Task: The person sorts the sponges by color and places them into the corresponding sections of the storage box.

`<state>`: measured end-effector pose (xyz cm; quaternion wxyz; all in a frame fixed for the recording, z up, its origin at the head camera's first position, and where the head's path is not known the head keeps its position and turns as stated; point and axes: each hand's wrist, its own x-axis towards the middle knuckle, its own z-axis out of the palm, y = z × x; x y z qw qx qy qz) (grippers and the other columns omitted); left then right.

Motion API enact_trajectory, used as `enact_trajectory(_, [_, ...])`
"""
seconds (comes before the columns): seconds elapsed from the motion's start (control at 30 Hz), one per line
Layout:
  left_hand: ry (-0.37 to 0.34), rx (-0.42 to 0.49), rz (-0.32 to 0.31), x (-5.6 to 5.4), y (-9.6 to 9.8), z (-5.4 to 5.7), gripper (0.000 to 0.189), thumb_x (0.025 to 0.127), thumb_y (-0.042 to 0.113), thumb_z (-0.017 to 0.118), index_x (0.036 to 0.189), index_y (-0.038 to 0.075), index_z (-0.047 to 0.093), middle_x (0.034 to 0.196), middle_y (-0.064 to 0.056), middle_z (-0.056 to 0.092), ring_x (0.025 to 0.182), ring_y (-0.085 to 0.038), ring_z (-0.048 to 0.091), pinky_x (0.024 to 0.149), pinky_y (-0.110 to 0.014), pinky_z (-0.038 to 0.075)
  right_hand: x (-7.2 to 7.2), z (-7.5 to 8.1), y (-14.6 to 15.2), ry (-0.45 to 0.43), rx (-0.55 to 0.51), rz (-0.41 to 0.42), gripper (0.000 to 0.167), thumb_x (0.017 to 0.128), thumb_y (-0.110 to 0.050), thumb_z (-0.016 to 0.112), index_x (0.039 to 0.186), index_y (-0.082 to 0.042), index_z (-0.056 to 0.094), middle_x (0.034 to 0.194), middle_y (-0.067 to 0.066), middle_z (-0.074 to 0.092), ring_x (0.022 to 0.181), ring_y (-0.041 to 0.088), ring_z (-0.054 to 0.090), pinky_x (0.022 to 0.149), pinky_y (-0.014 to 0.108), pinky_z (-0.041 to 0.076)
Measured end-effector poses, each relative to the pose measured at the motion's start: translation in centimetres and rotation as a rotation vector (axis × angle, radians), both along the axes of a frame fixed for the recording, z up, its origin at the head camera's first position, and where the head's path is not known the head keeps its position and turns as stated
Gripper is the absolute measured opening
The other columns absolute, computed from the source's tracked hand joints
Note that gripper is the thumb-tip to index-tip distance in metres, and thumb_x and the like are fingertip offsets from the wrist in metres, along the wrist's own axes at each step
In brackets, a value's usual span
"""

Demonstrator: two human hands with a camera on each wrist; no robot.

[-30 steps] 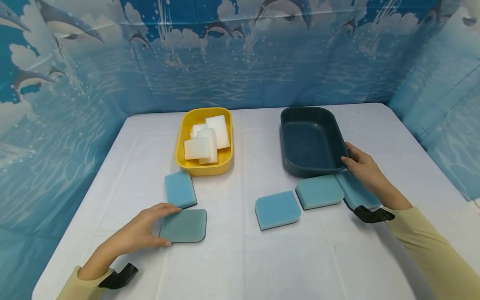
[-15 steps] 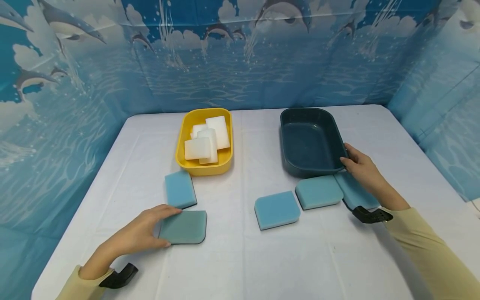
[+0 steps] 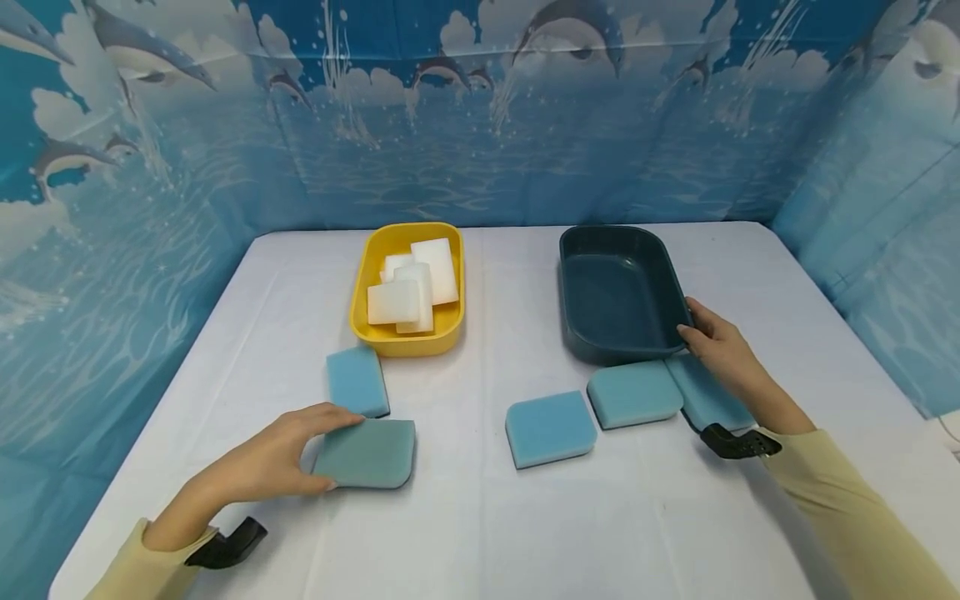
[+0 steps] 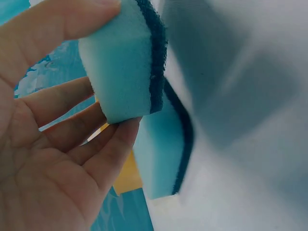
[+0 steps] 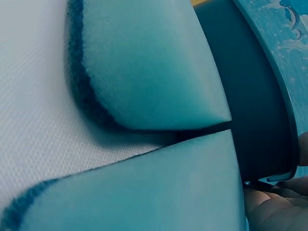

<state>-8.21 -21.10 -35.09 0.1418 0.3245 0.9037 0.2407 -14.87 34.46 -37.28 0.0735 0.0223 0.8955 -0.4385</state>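
My left hand [image 3: 273, 454] pinches a blue-green sponge [image 3: 367, 454] between thumb and fingers. In the left wrist view this sponge [image 4: 122, 67] has a dark scouring layer on one face and is raised off the white cloth, its shadow falling to the right. Just behind it lies another blue sponge [image 3: 357, 382]. My right hand [image 3: 723, 354] grips the near right corner of a dark teal tray [image 3: 622, 304], thumb at the rim. Under that wrist lies a sponge [image 3: 705, 392], beside a second sponge [image 3: 635, 394] along the tray's near side. A further sponge [image 3: 551, 429] sits to their left.
A yellow tray [image 3: 408, 346] holding several white foam blocks [image 3: 435, 271] stands at the back left of the white-covered table [image 3: 480, 533]. A dolphin-print curtain [image 3: 480, 158] hangs behind and at both sides.
The left hand has lifted the pinched sponge slightly off the table. The right hand keeps its grip on the teal tray. The head view has tilted up a little.
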Motion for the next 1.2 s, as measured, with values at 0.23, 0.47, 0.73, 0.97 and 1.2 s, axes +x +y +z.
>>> enact_trajectory(0.23, [0.048, 0.03, -0.055, -1.0, 1.3, 1.1, 0.066, 0.073, 0.018, 0.078, 0.134, 0.016, 0.05, 0.128, 0.001, 0.056, 0.113, -0.015, 0.054, 0.09, -0.03, 0.05, 0.0, -0.3, 0.0, 0.026, -0.015, 0.004, 0.063, 0.103, -0.031, 0.026, 0.149, -0.004, -0.006, 0.154, 0.028, 0.005, 0.131, 0.042, 0.028, 0.104, 0.063, 0.026])
enact_trajectory(0.47, [0.053, 0.064, -0.074, -2.2, 3.3, 2.0, 0.068, 0.074, 0.015, 0.076, 0.136, 0.017, 0.048, 0.133, 0.001, 0.052, 0.116, -0.016, 0.051, 0.09, -0.032, 0.05, 0.3, -0.2, 0.3, 0.058, 0.021, 0.009, 0.064, 0.102, -0.032, 0.028, 0.15, -0.003, -0.003, 0.153, 0.029, 0.011, 0.12, 0.038, 0.034, 0.089, 0.012, 0.044])
enact_trajectory(0.73, [0.058, 0.078, -0.093, -3.0, 5.4, 2.7, 0.068, 0.075, 0.016, 0.075, 0.137, 0.019, 0.047, 0.138, 0.002, 0.048, 0.123, -0.016, 0.047, 0.096, -0.037, 0.048, 0.3, -0.4, 0.0, 0.03, -0.031, 0.023, 0.064, 0.103, -0.031, 0.027, 0.149, -0.005, -0.007, 0.155, 0.027, 0.003, 0.14, 0.047, 0.015, 0.104, 0.062, 0.027])
enact_trajectory(0.97, [0.066, 0.092, -0.115, -4.2, 7.3, 2.7, 0.069, 0.075, 0.018, 0.076, 0.138, 0.02, 0.047, 0.137, 0.002, 0.049, 0.122, -0.015, 0.049, 0.097, -0.037, 0.048, 0.4, -0.4, 0.1, 0.037, 0.006, 0.012, 0.063, 0.103, -0.031, 0.027, 0.15, -0.005, -0.006, 0.154, 0.028, 0.006, 0.137, 0.046, 0.023, 0.102, 0.057, 0.035])
enact_trajectory(1.2, [0.071, 0.103, -0.138, -5.0, 8.9, 2.9, 0.068, 0.075, 0.018, 0.075, 0.137, 0.019, 0.048, 0.137, -0.001, 0.05, 0.124, -0.019, 0.049, 0.1, -0.041, 0.045, 0.7, -0.6, 0.0, 0.047, -0.046, 0.014, 0.064, 0.103, -0.031, 0.027, 0.149, -0.003, -0.007, 0.154, 0.029, 0.001, 0.14, 0.049, 0.011, 0.104, 0.062, 0.025])
